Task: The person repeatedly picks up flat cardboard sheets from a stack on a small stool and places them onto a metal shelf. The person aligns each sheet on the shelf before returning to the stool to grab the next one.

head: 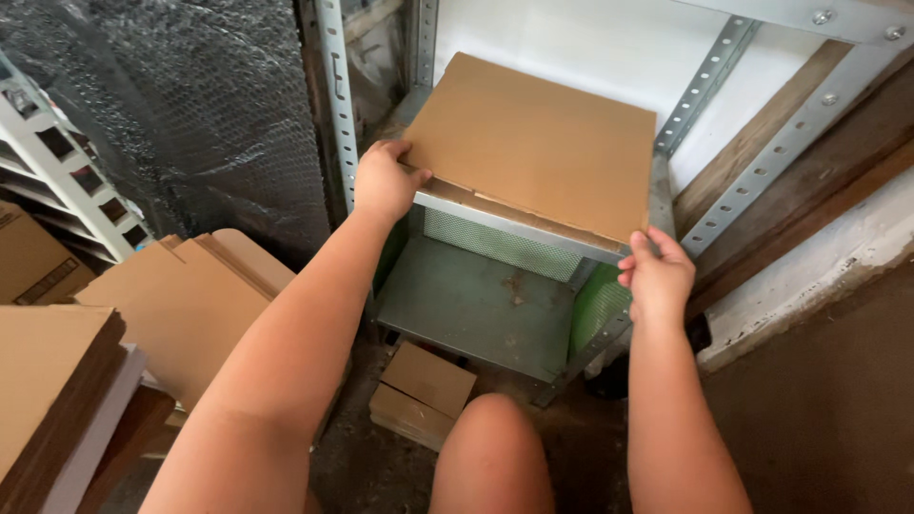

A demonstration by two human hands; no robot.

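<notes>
Gripping flat brown cardboard sheet [533, 143] on metal shelf [514, 224]: left hand [384, 181] clamped on corner, right hand [657, 276] on edge.

Flat brown cardboard sheet [538, 143]: matt, smooth paperboard, held at its near corners by the bare left hand [384, 181] and right hand [655, 276]. Grey slotted-angle shelf frame [335, 105]: perforated metal, dull galvanised finish. Lower grey shelf panel [476, 305]: matt metal, scuffed and stained. Dark bubble-wrap sheet [190, 114]: glossy plastic. Small folded brown cardboard stack [424, 390]: matt. Floor [819, 400]: rough, dusty.
</notes>
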